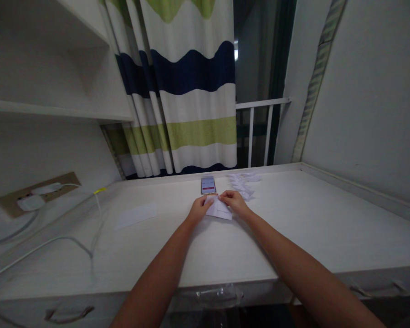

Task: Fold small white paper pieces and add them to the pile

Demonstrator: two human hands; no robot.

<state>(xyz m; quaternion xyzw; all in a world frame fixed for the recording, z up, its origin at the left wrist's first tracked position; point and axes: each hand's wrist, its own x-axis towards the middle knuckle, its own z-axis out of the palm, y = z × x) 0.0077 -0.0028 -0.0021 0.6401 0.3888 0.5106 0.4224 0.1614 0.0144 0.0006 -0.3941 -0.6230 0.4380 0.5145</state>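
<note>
Between my hands is a small sheet of white paper (218, 211) with folds in it, held over the middle of the desk. My left hand (200, 209) grips its left side, thumb on top. At the upper right edge, the fingers of my right hand (234, 202) pinch the paper. Just beyond the hands lies a phone (208, 185) with its screen lit. Several folded white paper pieces (241, 186) form a cluster behind my right hand. Off to the left, a flat white sheet of paper (136, 215) rests on the desk.
The white desk (328, 218) has a raised back edge and drawers with handles (69, 315) below. Chargers (30, 202) sit in a wall socket at left, their white cables (71, 238) trailing onto the desk. A shelf (54, 109) overhangs the left; a striped curtain (198, 105) hangs behind.
</note>
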